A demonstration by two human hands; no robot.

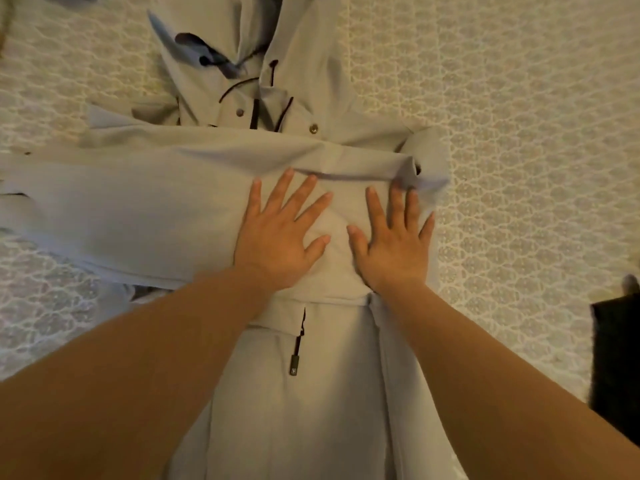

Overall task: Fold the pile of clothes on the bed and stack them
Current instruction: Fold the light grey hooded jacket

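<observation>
Both hands lie flat and open on the cloth, gripping nothing: the left hand [277, 233] has its fingers spread and presses with the palm on a folded sleeve [145, 206], and the right hand [393, 242] presses beside it, its fingertips near the cuff end of this sleeve. The two hands are close to each other but do not touch.

They rest on a light grey jacket [311, 393], which lies spread out on the bed, lengthwise from the person toward the far side. The sleeve is folded across the body of the jacket, from the right edge over to the left, and it covers the chest part. Below the hands a dark zipper pull [294, 367] hangs on the front of the jacket. Above the sleeve two round snap buttons [313, 128] and thin dark cords show, and farther up the hood area is crumpled, with a dark lining [204, 51] showing inside.

Under the jacket the bed cover [519, 133] is pale, with a repeating lattice pattern. At the right edge a dark object [616, 358] lies on the cover, well apart from the jacket; I cannot tell what it is.
</observation>
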